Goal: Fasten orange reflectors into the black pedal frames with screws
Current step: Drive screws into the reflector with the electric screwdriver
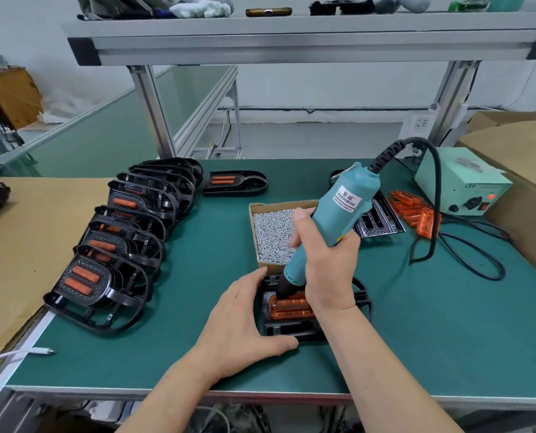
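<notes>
1. Orange reflector (291, 307) sits inside the black pedal frame (294, 332), near the front edge of the green surface (432, 323), centre of view. 2 ribbed orange bars show, lying side by side.
2. Your left grip (247, 320) is spread. Fingers lie straight along the frame's left side, thumb runs along its near edge, palm is flat on the surface.
3. Your right grip (326, 264) is wrapped round the teal electric screwdriver (335, 210), low on its body. The tool is tilted, top leaning away to the right.
4. The screwdriver's dark nose is down on the far left part of the reflector. Bit and screw are hidden, so you cannot tell whether a screw is under it.
5. Cardboard box of screws (273, 235) sits just behind the frame, full of small silver screws. The tool crosses in front of its right side.
6. Row of pedal frames (119, 245) leans in an overlapping line on the left of the surface, orange bars visible in several.
7. 1 single pedal frame (235, 182) lies flat at the back, holding 2 orange bars.
8. Another frame (380, 221) lies right of the screw box, partly behind the tool.
9. Loose reflectors (413, 210) are piled just right of that frame.
10. Pale green power unit (460, 185) stands at back right, red light on. The black cable (466, 254) loops over the surface.
11. Brown cardboard sheet (16, 245) covers the left side, with a white cable end (38, 351) near its front.
</notes>
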The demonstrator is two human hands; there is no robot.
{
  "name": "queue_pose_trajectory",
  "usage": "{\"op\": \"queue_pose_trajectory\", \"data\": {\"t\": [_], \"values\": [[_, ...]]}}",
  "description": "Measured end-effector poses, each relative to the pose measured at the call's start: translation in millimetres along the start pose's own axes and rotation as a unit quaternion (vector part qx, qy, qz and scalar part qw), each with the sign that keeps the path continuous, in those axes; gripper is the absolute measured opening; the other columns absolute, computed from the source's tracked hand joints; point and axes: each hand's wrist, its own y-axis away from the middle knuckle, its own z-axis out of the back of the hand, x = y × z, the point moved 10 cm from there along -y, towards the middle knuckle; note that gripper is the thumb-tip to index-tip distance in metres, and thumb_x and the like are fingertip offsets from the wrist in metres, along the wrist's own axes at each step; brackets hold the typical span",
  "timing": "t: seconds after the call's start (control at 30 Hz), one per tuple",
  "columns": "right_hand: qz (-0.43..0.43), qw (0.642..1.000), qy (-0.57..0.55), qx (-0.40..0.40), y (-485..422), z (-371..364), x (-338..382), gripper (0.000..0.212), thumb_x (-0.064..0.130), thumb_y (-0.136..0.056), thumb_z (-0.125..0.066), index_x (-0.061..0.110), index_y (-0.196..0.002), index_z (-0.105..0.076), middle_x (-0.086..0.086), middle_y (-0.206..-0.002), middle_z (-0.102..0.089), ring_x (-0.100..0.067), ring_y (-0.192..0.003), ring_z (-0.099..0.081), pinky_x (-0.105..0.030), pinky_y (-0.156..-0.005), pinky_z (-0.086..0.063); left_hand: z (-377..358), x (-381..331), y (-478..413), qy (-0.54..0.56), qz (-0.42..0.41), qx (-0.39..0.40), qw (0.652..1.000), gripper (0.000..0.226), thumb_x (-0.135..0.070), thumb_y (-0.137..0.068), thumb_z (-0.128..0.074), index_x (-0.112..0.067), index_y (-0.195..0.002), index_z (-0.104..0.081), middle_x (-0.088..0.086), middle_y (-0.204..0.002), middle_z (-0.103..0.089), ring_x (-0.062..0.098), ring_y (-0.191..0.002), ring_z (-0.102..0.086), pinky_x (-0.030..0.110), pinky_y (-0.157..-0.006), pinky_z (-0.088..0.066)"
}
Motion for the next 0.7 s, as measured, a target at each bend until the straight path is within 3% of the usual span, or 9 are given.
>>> {"op": "queue_pose_trajectory", "data": {"t": [0.07,0.2,0.33,0.5,0.7], "values": [[0.006,1.0,0.005,0.003,1.3,0.9,1.5,0.018,0.026,-0.082,-0.072,0.028,-0.066,-0.064,0.004,-0.056,-0.057,-0.011,-0.053,-0.054,-0.02,-0.059,-0.047,0.6,-1.1,-0.1,0.002,-0.003,-0.001,1.0,0.106,-0.073,-0.049,-0.077,-0.07,-0.132,-0.011,-0.058,-0.127,-0.02,-0.028,-0.121,-0.025,-0.005,-0.093,-0.021],[0.017,1.0,0.013,0.002,2.2,4.4,5.0,0.015,0.028,-0.082,-0.072,0.027,-0.068,-0.065,0.002,-0.055,-0.057,-0.014,-0.054,-0.054,-0.025,-0.06,-0.048,-0.3,0.7,-0.3,0.002,0.0,0.003,1.0,0.108,-0.075,-0.049,-0.076,-0.06,-0.135,-0.013,-0.06,-0.126,-0.017,-0.028,-0.122,-0.023,-0.006,-0.095,-0.018],[0.013,1.0,0.007,0.003,1.7,5.7,4.8,0.014,0.029,-0.082,-0.072,0.029,-0.069,-0.066,0.004,-0.055,-0.057,-0.011,-0.054,-0.054,-0.022,-0.061,-0.048,0.7,-0.5,-0.3,0.009,-0.002,0.002,1.0,0.106,-0.073,-0.05,-0.077,-0.065,-0.133,-0.012,-0.058,-0.128,-0.019,-0.027,-0.122,-0.025,-0.005,-0.095,-0.02],[0.045,0.998,0.013,0.036,5.0,1.0,9.9,0.018,0.019,-0.085,-0.07,0.027,-0.071,-0.062,0.002,-0.058,-0.056,-0.012,-0.055,-0.053,-0.02,-0.062,-0.048,-1.3,1.5,0.1,0.006,0.0,0.008,1.0,0.106,-0.076,-0.052,-0.075,-0.055,-0.138,-0.016,-0.056,-0.129,-0.018,-0.024,-0.124,-0.025,-0.002,-0.097,-0.019],[0.027,0.998,0.003,0.053,5.0,0.3,7.0,0.012,0.022,-0.083,-0.069,0.03,-0.074,-0.066,0.005,-0.06,-0.057,-0.013,-0.058,-0.054,-0.025,-0.064,-0.048,-2.5,3.8,0.0,0.013,0.002,0.008,1.0,0.112,-0.076,-0.053,-0.074,-0.042,-0.145,-0.021,-0.047,-0.13,-0.024,-0.024,-0.124,-0.023,-0.001,-0.1,-0.016]]}}
